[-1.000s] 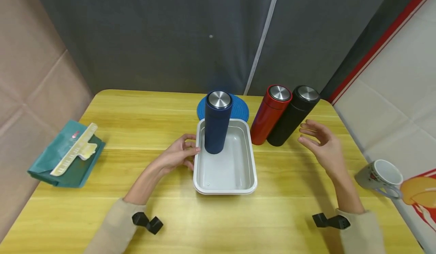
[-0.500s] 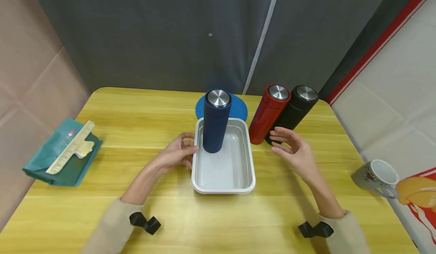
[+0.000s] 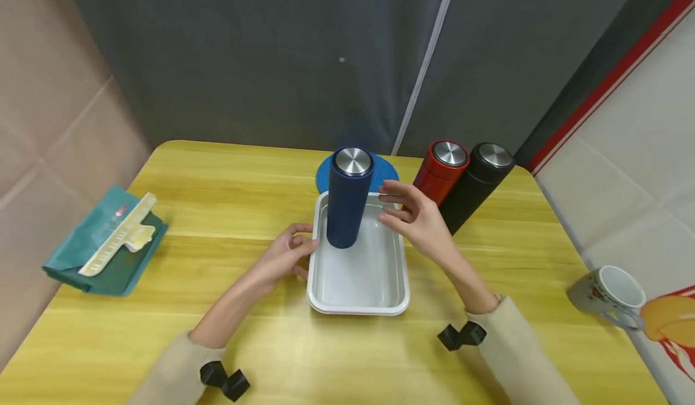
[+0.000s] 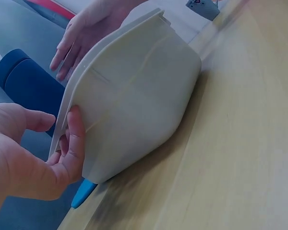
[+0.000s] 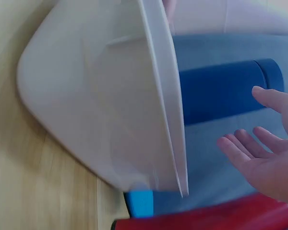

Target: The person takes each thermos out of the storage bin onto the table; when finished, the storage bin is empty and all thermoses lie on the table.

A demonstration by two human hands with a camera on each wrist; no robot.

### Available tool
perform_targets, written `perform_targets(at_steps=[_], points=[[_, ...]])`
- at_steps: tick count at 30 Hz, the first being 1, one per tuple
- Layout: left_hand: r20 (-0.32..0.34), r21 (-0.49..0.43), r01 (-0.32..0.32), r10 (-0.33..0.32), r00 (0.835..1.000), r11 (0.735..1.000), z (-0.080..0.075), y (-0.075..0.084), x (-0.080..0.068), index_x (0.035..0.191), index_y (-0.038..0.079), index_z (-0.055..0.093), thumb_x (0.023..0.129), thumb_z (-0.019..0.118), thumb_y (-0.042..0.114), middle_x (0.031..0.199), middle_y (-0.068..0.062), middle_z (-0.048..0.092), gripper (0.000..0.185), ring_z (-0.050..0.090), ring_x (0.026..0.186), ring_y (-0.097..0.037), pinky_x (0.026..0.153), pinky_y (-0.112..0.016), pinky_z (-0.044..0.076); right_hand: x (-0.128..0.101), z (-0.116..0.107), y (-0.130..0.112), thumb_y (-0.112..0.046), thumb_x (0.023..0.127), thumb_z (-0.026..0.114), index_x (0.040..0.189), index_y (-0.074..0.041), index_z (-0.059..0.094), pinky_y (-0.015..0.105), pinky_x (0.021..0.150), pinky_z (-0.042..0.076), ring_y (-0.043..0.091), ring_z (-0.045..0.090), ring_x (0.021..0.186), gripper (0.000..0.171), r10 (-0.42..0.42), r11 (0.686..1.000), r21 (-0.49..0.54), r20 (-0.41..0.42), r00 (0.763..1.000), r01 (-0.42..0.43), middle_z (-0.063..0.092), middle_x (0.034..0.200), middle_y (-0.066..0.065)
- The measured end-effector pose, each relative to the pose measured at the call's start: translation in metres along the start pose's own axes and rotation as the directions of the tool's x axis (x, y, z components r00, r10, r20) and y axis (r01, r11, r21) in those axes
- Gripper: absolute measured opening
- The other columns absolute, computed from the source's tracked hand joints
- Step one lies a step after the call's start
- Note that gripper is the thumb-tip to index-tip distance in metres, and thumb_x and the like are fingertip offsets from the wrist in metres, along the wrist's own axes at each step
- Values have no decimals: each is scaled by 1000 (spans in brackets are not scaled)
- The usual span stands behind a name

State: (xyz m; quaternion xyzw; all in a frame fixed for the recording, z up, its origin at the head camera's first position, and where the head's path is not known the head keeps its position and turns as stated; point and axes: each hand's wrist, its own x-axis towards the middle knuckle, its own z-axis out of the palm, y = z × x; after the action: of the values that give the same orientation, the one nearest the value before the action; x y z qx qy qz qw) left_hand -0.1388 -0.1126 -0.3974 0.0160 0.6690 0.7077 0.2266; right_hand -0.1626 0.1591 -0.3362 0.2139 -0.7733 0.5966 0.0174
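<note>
A dark blue thermos flask (image 3: 347, 206) with a steel-topped lid stands upright in the white plastic tub (image 3: 358, 284), towards its back left. My left hand (image 3: 282, 255) holds the tub's left rim; in the left wrist view the thumb (image 4: 38, 120) lies on the inner side and the fingers curl under the lip outside. Over the tub's right rim hovers my right hand (image 3: 420, 221), fingers spread and thumb apart, holding nothing. Its fingertips point at the blue flask, with a gap between them in the right wrist view.
Right of the tub stand a red flask (image 3: 441, 172), partly behind my right hand, and a black flask (image 3: 478, 184). A round blue mat (image 3: 384, 172) lies behind the tub. Further out are a mug (image 3: 608, 296) at right and a clipped green pouch (image 3: 108, 242) at left.
My right hand has moved left, from beside the black flask, past the red one, to above the tub's right rim. The left hand stays on the tub, and the flasks have not moved.
</note>
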Motion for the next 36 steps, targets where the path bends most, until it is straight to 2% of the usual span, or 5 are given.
perform_targets(at_steps=[5, 14, 22, 31, 36], points=[[-3, 4, -5, 5, 1000, 1000, 1, -1, -2, 140, -2, 28, 97, 53, 4, 117, -28, 51, 51, 60, 74, -22, 59, -30, 53, 12, 14, 0, 2, 82, 74, 141, 1, 41, 39, 94, 50, 31, 54, 119, 67, 14, 1000, -4, 7, 1000, -14, 51, 136, 15], [3, 14, -6, 6, 1000, 1000, 0, -1, -2, 140, -2, 28, 96, 55, 4, 116, -27, 52, 53, 61, 69, -23, 62, -33, 53, 23, 28, 1, -1, 80, 77, 145, -1, 33, 39, 99, 46, 30, 50, 123, 79, 51, 998, -23, 14, 999, -51, 44, 142, 15], [9, 0, 4, -4, 1000, 1000, 1, -1, 1, 139, 0, 28, 96, 54, 3, 114, -27, 52, 50, 61, 66, -23, 61, -32, 52, 33, 35, 3, -11, 79, 80, 143, -1, 33, 47, 100, 44, 32, 50, 123, 80, 111, 990, -95, 50, 993, -106, 48, 136, 19], [1, 1, -1, 1, 1000, 1000, 1, -1, 4, 140, -1, 27, 96, 53, 2, 117, -28, 51, 51, 62, 77, -27, 62, -30, 53, 36, 37, -2, -11, 79, 81, 140, -2, 36, 45, 97, 48, 29, 53, 119, 76, 106, 985, -137, 28, 994, -101, 52, 132, 17], [7, 1, -1, 1, 1000, 1000, 0, -2, 3, 140, -2, 26, 96, 53, 2, 116, -28, 51, 51, 62, 74, -25, 62, -31, 53, 34, 39, -1, -13, 78, 82, 139, -1, 37, 42, 96, 49, 29, 53, 118, 76, 100, 984, -147, 17, 995, -96, 53, 131, 17]])
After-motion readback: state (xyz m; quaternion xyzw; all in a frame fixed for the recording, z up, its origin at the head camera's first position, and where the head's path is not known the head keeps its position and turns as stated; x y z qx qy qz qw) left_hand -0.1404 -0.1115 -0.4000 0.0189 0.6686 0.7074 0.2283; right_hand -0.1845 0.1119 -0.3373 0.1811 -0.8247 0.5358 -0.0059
